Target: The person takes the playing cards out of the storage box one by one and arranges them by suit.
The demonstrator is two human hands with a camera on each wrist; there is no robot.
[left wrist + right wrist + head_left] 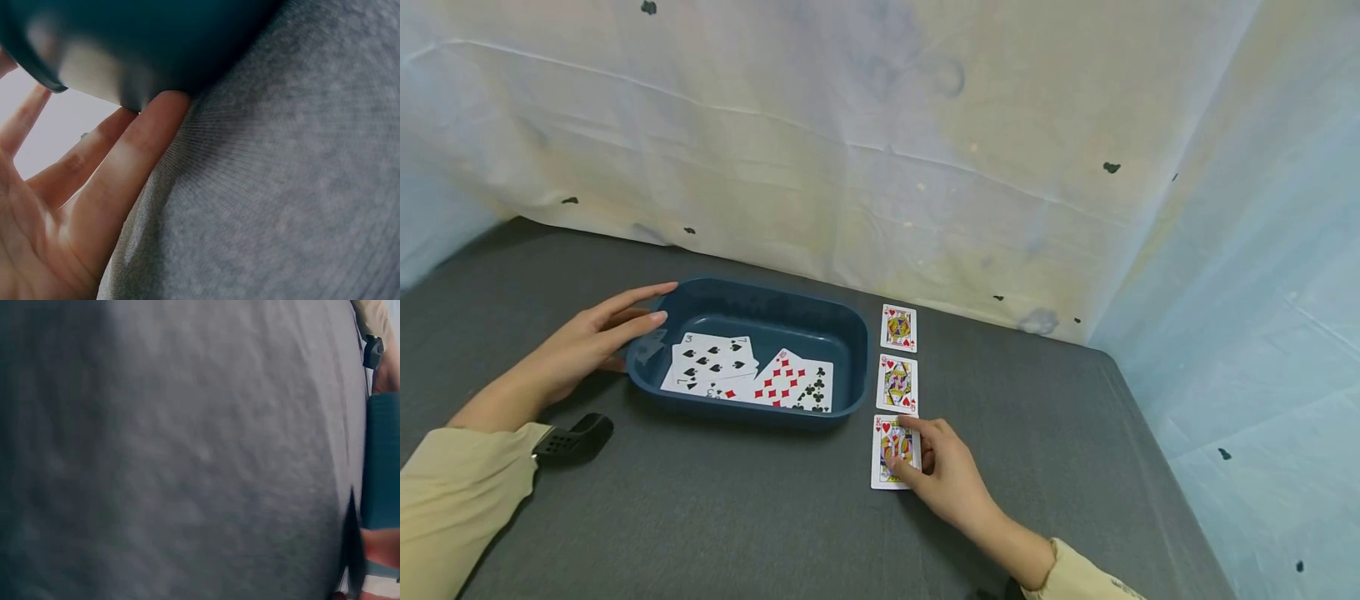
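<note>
In the head view my left hand [576,350] touches the left end of a dark blue bin [752,417], thumb and one finger at its rim. The left wrist view shows that hand's [81,194] fingers nearly straight against the bin's outer wall [169,37]. My right hand [951,475] holds a king of hearts [883,479] at its right side, thumb on its face and forefinger at its top edge. Whether the card is lifted, I cannot tell. Beyond it, a queen of hearts [897,383] and a jack of hearts [898,327] lie face up in a column.
Several face-up cards lie overlapping in the bin, among them spades [711,358], diamonds [781,379] and clubs [820,383]. The bin stands left of the column on a dark grey table [700,517]. Pale cloth [850,150] hangs behind and to the right.
</note>
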